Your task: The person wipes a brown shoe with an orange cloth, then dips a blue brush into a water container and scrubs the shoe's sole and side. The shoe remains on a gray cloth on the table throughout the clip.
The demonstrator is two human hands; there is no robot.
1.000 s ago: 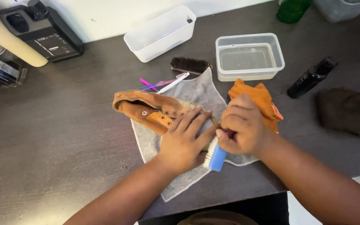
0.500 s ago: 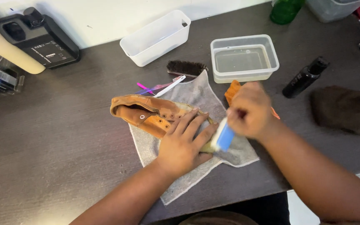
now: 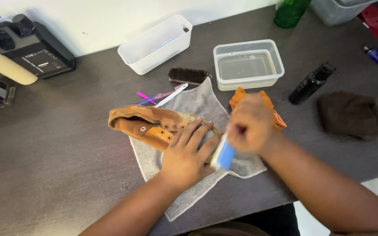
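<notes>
My dark wood-grain table fills the view, and nearly everything else sits on it. Against the wall at the far left stands a black jug. A grey towel is spread in the middle of the table, one corner hanging off the near edge. On the towel lies the tan suede shoe, on its side with its collar pointing left and its eyelets facing up.

Beyond the towel are 2 clear plastic tubs: the empty tub towards the wall and the water tub to its right. A dark brown cloth lies well apart on the right.

My left hand is flat and open, fingers spread, pressing down on the toe end of the shoe. My right hand is closed around the blue-handled brush, whose head meets the shoe just beside my left fingers; it is blurred.

An orange rag peeks out behind my right hand. A dark bristle brush lies at the towel's far corner, with a black spray bottle right of the water tub and a white toothbrush touching the towel's edge.
</notes>
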